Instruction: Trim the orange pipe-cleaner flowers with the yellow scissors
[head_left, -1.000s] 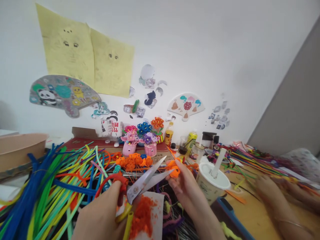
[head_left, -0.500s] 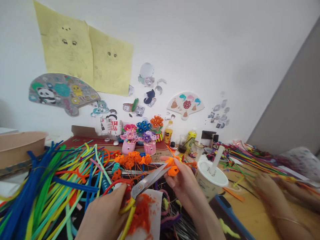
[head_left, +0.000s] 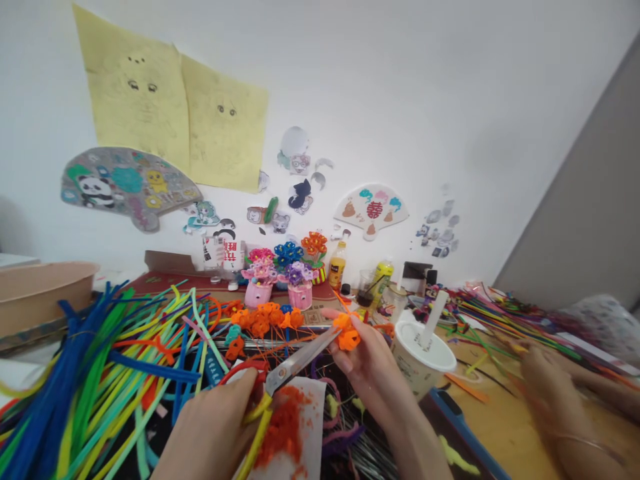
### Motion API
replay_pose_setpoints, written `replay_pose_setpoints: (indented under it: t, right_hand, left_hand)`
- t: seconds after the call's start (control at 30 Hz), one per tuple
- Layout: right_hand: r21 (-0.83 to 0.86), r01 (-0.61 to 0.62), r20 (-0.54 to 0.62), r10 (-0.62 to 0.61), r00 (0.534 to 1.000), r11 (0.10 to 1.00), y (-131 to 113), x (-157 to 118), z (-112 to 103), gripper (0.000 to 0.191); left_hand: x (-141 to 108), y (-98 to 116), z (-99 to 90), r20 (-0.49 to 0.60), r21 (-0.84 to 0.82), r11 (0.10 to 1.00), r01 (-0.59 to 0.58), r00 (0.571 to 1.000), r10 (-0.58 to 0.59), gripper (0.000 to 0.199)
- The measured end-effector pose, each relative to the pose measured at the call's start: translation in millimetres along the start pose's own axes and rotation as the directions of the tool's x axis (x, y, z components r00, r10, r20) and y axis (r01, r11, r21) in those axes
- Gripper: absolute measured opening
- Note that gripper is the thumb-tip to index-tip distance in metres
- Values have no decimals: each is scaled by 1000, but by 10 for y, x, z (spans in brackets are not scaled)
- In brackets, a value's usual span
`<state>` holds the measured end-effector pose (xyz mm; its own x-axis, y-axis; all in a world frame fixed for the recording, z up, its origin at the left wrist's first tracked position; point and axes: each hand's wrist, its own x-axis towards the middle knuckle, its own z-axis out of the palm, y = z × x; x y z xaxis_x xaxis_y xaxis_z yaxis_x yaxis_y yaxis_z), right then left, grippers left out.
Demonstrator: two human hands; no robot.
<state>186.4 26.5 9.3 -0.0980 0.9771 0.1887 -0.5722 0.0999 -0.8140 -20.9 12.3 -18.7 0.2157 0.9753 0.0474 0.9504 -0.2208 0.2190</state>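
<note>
My left hand (head_left: 215,427) is wrapped round the yellow and red handles of a pair of scissors (head_left: 300,361). The blades point up and to the right, their tips touching an orange fuzzy flower (head_left: 349,335). That flower is pinched between the fingers of my right hand (head_left: 367,363). Below the blades lies a white sheet (head_left: 313,427) covered with orange fuzz clippings. Behind the scissors is a row of finished orange flowers (head_left: 265,319) on thin stems.
Colourful pipe cleaners (head_left: 120,393) are heaped at the left. A lidded cup with a straw (head_left: 423,353) stands right of my right hand. Another person's hands (head_left: 550,393) are at the far right. Potted fuzzy flowers (head_left: 300,293) and bottles (head_left: 337,267) stand along the wall.
The scissor blades have closed somewhat and shifted slightly right. The orange flower is turned a little in my right hand. The other person's hand has moved slightly right.
</note>
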Motion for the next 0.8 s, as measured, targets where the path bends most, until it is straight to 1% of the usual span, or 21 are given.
replay_pose_setpoints:
  t: [0.2,0.37,0.47,0.57,0.67,0.7,0.8]
  right_hand:
    - [-9,-10,3,10,1000,1000,-1,-4,2,32]
    - [-39,-2,-6,2,1000,999,-18,-11,37,36]
    - [-47,-2,-27,1,1000,999,-27,-1,43,36]
    - [-53,18,-53,-21,998,998,-29,13,44,36]
    - [-67,44,-74,-49,996,997,-25,17,54,36]
    - [-71,49,-76,-54,996,996,-22,16,58,36]
    - [-70,50,-70,-55,996,996,-11,17,63,35]
  left_hand:
    - [-1,13,-2,26,37,999,-17,1000,16,30]
    - [-13,12,-19,22,61,998,-12,1000,10,27]
    - [-4,51,-63,14,26,999,-26,1000,25,25]
    - [-10,94,-100,32,-61,998,-8,999,10,19]
    - [-40,101,-84,28,-157,988,11,1000,-6,9]
    - [-49,96,-69,4,-183,983,-2,1000,3,8]
    - [-58,73,-25,-44,-131,991,-32,999,26,12]
